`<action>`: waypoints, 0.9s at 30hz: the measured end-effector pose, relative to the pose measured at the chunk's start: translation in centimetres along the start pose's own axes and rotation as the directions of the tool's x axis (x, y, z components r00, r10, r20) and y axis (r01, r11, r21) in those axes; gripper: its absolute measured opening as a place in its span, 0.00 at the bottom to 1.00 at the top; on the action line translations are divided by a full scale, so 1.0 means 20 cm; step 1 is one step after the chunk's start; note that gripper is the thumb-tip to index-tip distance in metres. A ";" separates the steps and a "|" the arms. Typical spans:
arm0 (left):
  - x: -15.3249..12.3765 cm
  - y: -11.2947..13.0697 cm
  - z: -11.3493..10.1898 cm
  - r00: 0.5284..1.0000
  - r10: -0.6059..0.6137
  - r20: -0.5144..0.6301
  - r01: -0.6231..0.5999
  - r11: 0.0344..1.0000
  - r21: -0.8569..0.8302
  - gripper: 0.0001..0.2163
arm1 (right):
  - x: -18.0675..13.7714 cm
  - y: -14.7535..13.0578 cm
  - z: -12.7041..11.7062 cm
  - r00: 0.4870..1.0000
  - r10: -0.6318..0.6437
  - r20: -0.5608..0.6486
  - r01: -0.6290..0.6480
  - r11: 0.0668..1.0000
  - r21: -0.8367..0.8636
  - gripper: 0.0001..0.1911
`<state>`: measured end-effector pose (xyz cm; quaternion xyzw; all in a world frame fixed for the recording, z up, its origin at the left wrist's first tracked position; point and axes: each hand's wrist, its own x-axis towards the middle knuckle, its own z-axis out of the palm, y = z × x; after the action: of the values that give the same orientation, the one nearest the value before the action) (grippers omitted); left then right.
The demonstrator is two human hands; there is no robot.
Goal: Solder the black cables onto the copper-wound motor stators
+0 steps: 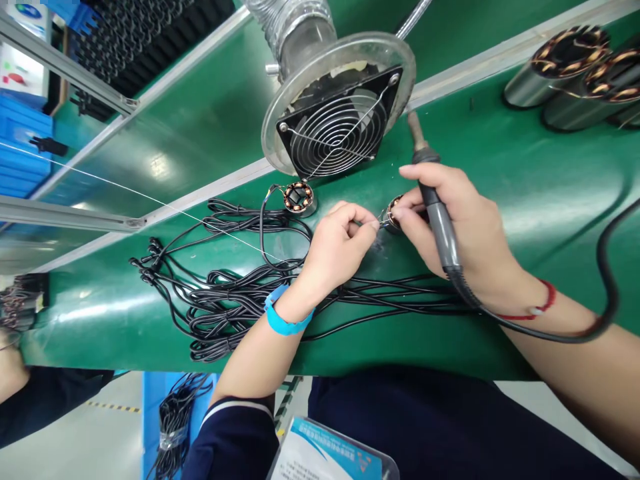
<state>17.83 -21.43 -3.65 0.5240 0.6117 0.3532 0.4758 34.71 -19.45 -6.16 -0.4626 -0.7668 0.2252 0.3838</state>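
My right hand (463, 223) grips a soldering iron (436, 210) like a pen, with its black cord (603, 267) looping off to the right. The fingertips of that hand also touch a small copper-wound stator (395, 212) on the green belt (525, 173). My left hand (337, 243), with a blue wristband, is closed in a pinch on a thin wire at the stator. A fine solder wire (150, 197) runs in from the far left toward that hand. A second stator (299, 198) with a black lead sits just left of my left hand.
A fume-extraction fan (337, 127) on a hose stands right behind my hands. Tangled black cables (225, 293) cover the belt to the left. Several larger stators (575, 73) lie at the top right. Another person's arm (13, 373) shows at the left edge.
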 end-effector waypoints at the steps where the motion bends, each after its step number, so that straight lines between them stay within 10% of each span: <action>1: 0.00 0.00 0.00 1.000 -0.005 0.000 0.005 1.000 -0.002 0.08 | 0.00 -0.01 0.01 1.000 -0.005 -0.017 0.005 1.000 -0.012 0.23; 18: 0.00 -0.04 0.02 0.999 -0.052 0.008 0.053 0.996 -0.078 0.08 | -0.23 0.04 -0.18 0.920 -0.251 -0.301 0.279 0.959 0.055 0.04; 27: 0.00 -0.04 0.02 0.999 -0.049 0.011 0.050 0.995 -0.091 0.08 | -0.22 0.03 -0.25 0.978 -0.199 -0.066 0.206 0.967 0.147 0.08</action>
<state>18.04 -21.64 -4.54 0.4880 0.6058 0.3663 0.5105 40.20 -23.11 -5.18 -0.3565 -0.7804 0.2314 0.4585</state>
